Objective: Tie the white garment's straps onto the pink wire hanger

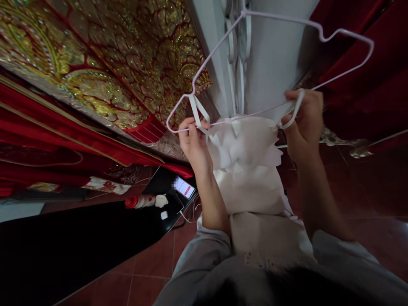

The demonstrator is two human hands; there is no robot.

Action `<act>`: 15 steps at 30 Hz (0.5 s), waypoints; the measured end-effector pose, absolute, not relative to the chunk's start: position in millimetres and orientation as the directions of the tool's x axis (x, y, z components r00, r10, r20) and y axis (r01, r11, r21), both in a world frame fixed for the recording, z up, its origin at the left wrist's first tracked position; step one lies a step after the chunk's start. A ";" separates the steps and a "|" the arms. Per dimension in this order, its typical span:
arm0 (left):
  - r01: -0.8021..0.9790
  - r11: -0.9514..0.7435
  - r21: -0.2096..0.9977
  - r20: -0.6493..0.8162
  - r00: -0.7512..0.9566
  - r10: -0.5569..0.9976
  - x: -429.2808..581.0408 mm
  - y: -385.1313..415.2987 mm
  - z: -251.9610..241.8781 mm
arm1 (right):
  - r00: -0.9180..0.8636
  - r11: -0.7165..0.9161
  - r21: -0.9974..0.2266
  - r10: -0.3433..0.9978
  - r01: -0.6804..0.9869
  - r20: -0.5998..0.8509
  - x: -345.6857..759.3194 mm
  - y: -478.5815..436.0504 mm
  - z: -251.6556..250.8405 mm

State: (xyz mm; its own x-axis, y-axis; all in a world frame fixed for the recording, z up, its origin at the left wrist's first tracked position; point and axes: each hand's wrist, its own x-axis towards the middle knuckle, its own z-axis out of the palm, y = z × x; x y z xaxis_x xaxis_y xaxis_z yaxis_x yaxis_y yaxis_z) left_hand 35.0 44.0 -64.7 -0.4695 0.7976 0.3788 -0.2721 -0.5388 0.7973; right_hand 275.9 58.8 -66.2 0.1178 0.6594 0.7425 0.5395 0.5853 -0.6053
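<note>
A heavy cloth worked in red and gold [105, 63] is hanging across the upper left, its beads catching the light. Below it, plain red folds [47, 140] are draping down toward a black surface [63, 250], which is lying mostly in shadow. On that surface's far edge a phone [184, 187] is glowing with a lit screen, with a red-capped bottle [140, 201] lying just beside it and a white plug [164, 215] sitting near. A white pillar [274, 63] is rising in the middle. Dark red curtains [366, 97] are hanging on the right. Reddish-brown floor tiles [153, 263] are showing dimly below.
</note>
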 end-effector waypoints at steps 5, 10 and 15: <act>-0.194 -0.578 0.793 0.444 -0.465 0.766 27.2 44.9 -57.3 | 0.375 0.779 -0.476 0.332 0.408 0.866 344.0 114.3 -87.6; -0.222 -0.589 0.777 0.455 -0.449 0.769 24.2 45.0 -56.8 | 0.239 0.708 -0.546 0.494 0.448 0.836 358.9 131.4 -48.6; -0.187 -0.522 0.832 0.390 -0.473 0.791 29.7 43.2 -54.2 | 0.053 0.448 -0.451 0.662 0.772 0.748 313.4 104.7 7.7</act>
State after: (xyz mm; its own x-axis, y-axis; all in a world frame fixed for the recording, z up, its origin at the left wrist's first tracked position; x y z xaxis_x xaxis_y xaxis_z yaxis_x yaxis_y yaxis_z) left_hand 29.7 43.2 -54.2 -0.4726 0.7905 0.3896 -0.1872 -0.5220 0.8321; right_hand 313.4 104.7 7.7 0.0529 0.6618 0.7478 0.7720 0.4479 -0.4510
